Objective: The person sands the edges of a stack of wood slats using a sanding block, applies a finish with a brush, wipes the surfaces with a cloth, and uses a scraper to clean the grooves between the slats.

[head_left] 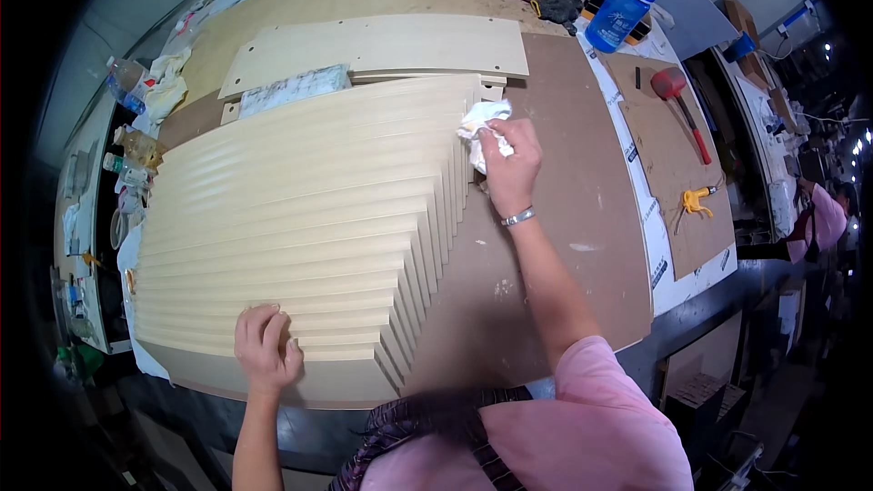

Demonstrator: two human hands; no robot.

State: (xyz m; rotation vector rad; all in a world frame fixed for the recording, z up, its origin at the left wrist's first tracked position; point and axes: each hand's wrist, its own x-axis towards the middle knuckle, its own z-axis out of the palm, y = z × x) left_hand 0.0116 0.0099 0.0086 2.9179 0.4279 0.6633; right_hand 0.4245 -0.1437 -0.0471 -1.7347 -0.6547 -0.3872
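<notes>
Where the right hand (pixel 513 162) was: it pinched a crumpled white cloth (pixel 482 116) between thumb and fingers, close against the far right corner of the stack of pale boards (pixel 291 209).
Left hand (pixel 264 350): it lay over the nearest boards with bent fingers and the thumb a little apart; I could not tell whether it gripped an edge or only rested there.
Stack of pale boards: it spread beyond the left hand and to the left of the right hand, each board set back from its neighbour, like low stairs.
Overlapping edges: no clamp was visible on them, so a sideways push from the right hand, or too much weight under the left hand, could perhaps have made the boards slide out of order.
Silver-coloured bracelet (pixel 518 217): just behind the right hand, it could have scratched the board ends if it had dropped onto them; grit in the cloth could have done the same.
Board faces: they looked smooth, cream-yellow and slightly glossy; their ends, beside the right hand, made a saw-like row.
Brown sheet (pixel 582 218): it lay flat to the right of the right hand, matt, with pale smudges.
</notes>
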